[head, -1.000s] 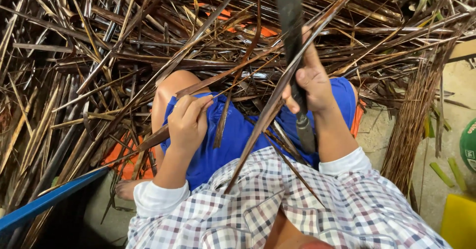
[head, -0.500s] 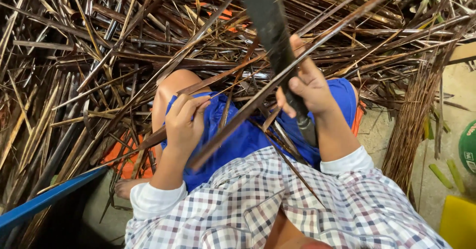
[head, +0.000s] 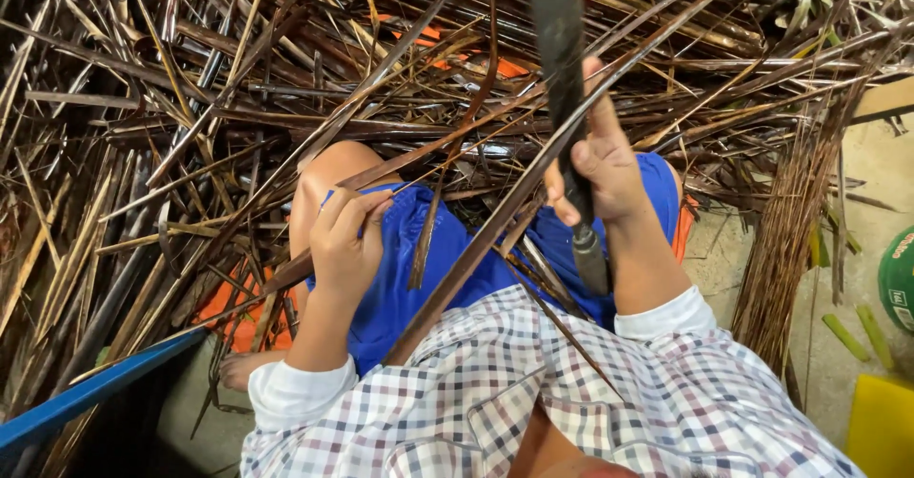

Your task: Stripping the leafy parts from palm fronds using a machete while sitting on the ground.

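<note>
My right hand grips the handle of a long dark knife, its blade pointing up and away from me. A long brown leaf strip runs diagonally under that hand, pressed against the blade. My left hand pinches another thin brown strip over my left knee. I sit in blue shorts and a checked shirt.
A deep heap of dry brown leaf strips covers the floor ahead and to the left. A bundle of thin ribs lies at the right. A blue bar sits lower left; a yellow object and a green one are at the right edge.
The knife has tilted slightly left and my right hand has risen a little along the diagonal strip. My left hand has stayed at the knee.
</note>
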